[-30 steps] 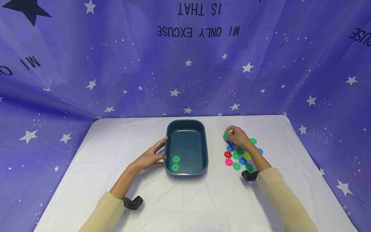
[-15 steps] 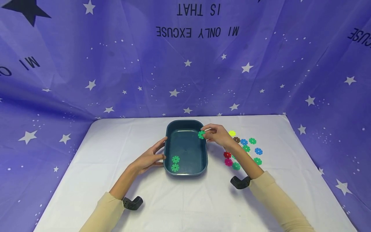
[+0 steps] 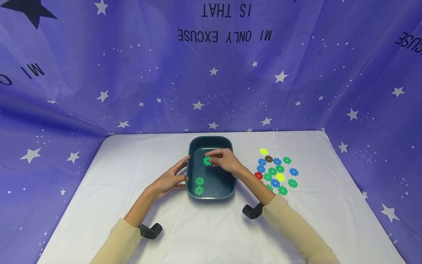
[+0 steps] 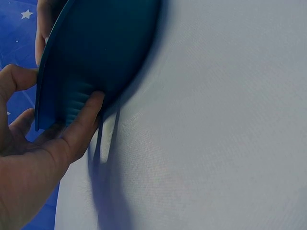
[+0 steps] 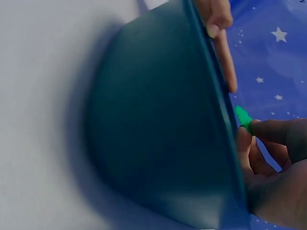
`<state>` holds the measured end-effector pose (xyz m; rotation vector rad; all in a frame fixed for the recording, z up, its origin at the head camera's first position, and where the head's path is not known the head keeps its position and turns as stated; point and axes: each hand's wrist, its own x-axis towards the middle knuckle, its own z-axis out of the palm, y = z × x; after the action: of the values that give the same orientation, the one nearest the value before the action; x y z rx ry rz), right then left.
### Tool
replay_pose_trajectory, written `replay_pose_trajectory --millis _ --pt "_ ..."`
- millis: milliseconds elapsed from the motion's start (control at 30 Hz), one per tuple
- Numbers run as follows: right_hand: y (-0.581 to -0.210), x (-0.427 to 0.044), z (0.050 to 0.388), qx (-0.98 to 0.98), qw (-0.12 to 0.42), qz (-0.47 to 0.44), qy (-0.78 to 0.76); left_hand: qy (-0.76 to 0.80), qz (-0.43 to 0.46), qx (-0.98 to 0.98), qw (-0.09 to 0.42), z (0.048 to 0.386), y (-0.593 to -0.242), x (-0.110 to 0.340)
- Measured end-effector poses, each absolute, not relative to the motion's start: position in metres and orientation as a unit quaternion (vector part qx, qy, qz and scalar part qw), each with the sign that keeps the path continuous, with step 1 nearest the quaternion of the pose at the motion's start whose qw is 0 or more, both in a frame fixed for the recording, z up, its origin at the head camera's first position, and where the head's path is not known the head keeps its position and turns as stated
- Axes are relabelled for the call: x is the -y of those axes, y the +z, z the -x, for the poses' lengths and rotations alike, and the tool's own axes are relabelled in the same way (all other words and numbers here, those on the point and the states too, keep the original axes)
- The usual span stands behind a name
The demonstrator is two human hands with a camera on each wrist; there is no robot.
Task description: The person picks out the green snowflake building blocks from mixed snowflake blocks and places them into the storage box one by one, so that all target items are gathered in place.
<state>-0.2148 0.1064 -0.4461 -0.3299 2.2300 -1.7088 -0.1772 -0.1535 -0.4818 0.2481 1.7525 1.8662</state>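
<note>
My right hand (image 3: 225,161) pinches a green snowflake disc (image 3: 207,160) between thumb and fingers, above the inside of a dark teal tray (image 3: 234,183). In the right wrist view the green disc (image 5: 243,116) shows edge-on by the fingertips, beyond the tray's rim. Two more green snowflake discs (image 3: 199,181) lie flat in the near left part of the tray, one in front of the other. My left hand (image 3: 169,181) rests against the tray's left side, fingers spread. In the left wrist view a fingertip (image 4: 97,99) presses the tray's outer wall (image 4: 105,48).
Right of the tray, several loose snowflake discs lie on the white tablecloth (image 3: 211,231): green, blue (image 3: 293,172), yellow (image 3: 263,151), red (image 3: 258,175) and brown (image 3: 268,159). The right forearm partly covers the nearest ones. A purple star-printed curtain (image 3: 184,88) encloses the table's back and sides.
My right hand has carried the green disc left from the loose discs, over the tray's right rim, to above the tray's inside. The left hand and tray have stayed put.
</note>
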Motion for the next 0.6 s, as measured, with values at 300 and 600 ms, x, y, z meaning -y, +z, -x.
replay_pose_trajectory --millis 300,600 --pt "-0.466 -0.083 0.220 -0.794 0.175 0.093 -0.575 0.697 -0.101 -0.652 0.281 0.177 -0.481 0.155" --pt "-0.480 -0.072 0.224 -0.841 0.192 0.073 -0.500 0.697 -0.100 -0.653 0.280 0.176 -0.482 0.155"
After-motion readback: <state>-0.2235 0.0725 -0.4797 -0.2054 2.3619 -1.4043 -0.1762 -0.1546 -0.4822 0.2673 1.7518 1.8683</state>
